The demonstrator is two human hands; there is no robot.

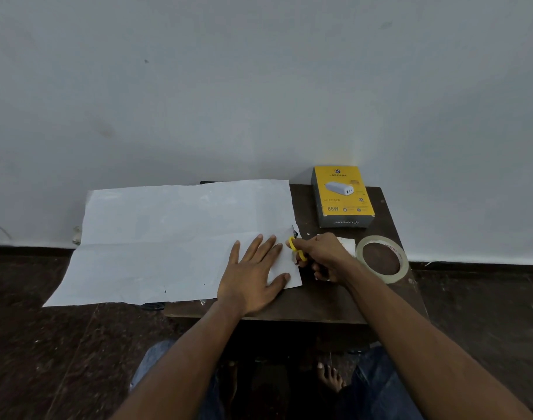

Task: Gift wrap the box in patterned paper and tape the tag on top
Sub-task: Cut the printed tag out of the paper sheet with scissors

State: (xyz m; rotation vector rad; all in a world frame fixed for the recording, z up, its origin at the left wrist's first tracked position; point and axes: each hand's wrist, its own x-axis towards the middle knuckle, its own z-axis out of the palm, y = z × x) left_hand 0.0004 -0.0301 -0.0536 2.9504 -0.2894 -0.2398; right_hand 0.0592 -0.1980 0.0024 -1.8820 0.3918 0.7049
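Note:
A large sheet of wrapping paper (168, 237) lies white side up across a small dark table (319, 301) and hangs off its left side. My left hand (253, 274) presses flat on the paper's right end, fingers spread. My right hand (322, 256) grips yellow-handled scissors (297, 248) at the paper's right edge; the blades are mostly hidden. The yellow and grey box (342, 195) stands at the table's back right. A small white tag (347, 244) peeks out behind my right hand.
A roll of clear tape (403, 262) lies flat at the table's right edge. A pale wall stands close behind the table. Dark floor surrounds it, and my knees and a bare foot (328, 377) sit under the front edge.

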